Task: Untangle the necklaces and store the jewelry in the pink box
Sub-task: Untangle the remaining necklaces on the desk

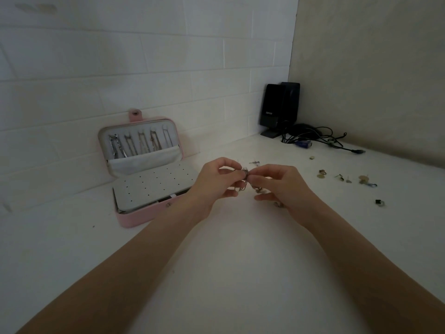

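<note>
A small tangle of thin metal necklace chains [245,175] hangs between my two hands above the white table. My left hand [216,182] pinches one side of the tangle with thumb and forefinger. My right hand [281,186] pinches the other side, and chain loops dangle below its fingers. The pink box [134,219] lies open to the left. Its lid leans on the tiled wall with several necklaces [139,143] hung inside, and a white perforated panel [154,183] covers its base.
Loose earrings and small jewelry pieces [346,178] lie scattered on the table to the right, one pair [254,162] just behind my hands. Two black speakers [279,107] and a bundle of cables [320,138] fill the back right corner.
</note>
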Demonstrator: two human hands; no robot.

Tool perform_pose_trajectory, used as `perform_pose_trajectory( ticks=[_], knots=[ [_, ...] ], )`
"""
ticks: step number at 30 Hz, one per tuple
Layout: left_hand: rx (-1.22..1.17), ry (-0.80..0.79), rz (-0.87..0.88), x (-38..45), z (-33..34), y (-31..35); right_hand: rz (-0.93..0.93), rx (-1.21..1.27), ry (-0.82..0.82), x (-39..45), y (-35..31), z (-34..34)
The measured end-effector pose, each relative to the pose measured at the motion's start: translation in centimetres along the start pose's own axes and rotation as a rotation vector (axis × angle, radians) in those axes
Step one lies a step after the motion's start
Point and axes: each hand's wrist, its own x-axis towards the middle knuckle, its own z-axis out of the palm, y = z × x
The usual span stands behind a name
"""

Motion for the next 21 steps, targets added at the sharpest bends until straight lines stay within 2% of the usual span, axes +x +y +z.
perform_pose_trajectory(
  ticks=[6,11,14,21],
  knots=[
    [0.069,-0.053,0.009,0.02,-0.03,0.13,0.018,-0.12,0.012,0.57,0.49,-0.42],
    [0.096,-0.171,-0.001,0.04,-0.4,0.49,0.061,0.069,-0.06,0.39,0.55,-0.29],
    [0.104,-0.211,-0.017,0.04,-0.39,0.56,0.07,0.143,-0.049,0.35,0.58,-0.2],
    [0.176,-0.209,-0.002,-0.01,0.0,0.4,0.031,0.184,-0.018,0.1,0.01,0.1]
  ],
)
